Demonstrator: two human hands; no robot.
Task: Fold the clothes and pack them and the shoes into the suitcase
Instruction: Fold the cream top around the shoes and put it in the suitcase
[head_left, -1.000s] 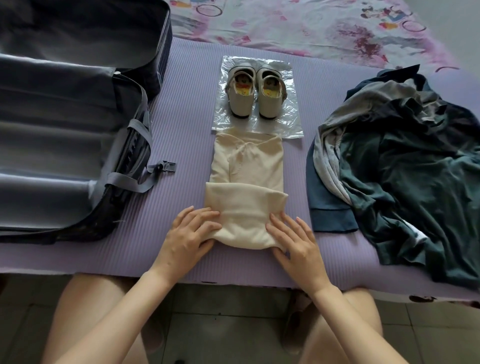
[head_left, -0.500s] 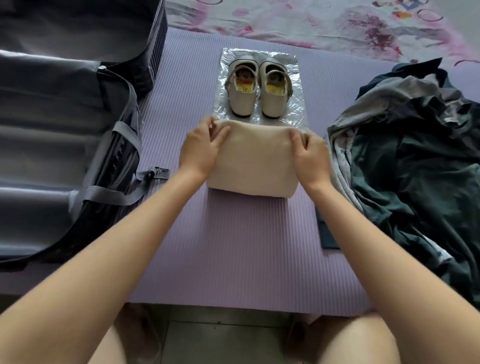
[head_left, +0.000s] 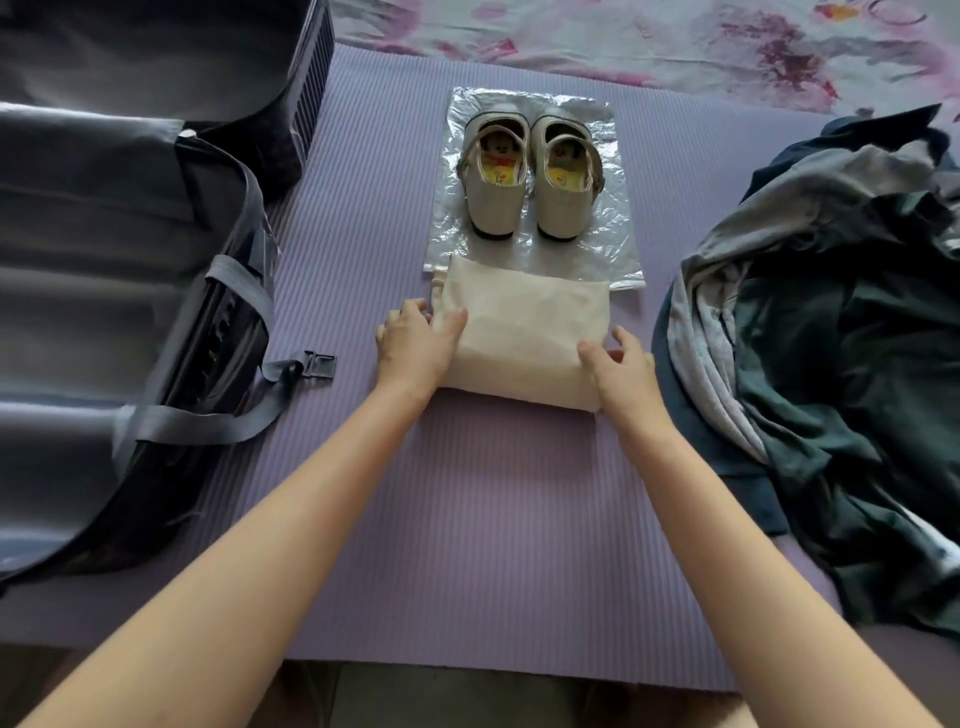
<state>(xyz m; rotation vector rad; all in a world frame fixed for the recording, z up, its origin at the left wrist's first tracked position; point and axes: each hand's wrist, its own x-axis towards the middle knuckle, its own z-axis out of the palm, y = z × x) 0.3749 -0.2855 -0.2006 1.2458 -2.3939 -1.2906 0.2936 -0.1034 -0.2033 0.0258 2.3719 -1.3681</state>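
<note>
- The folded cream garment (head_left: 524, 332) lies on the mat (head_left: 467, 519), its long axis running 9 to 3 o'clock. Its far edge touches the plastic bag (head_left: 613, 249) under the shoes (head_left: 530, 182) at 12.
- The left hand (head_left: 415, 348) clasps its 9 o'clock end and the right hand (head_left: 623, 369) its 4 o'clock corner, thumbs on top, fingers curled at the edges.
- The open suitcase (head_left: 78, 234) lies at 9 o'clock of the garment, nearer the left hand, so the carry likely goes leftward.
- The pile of dark clothes (head_left: 831, 364) sits unfolded at 3 o'clock.
</note>
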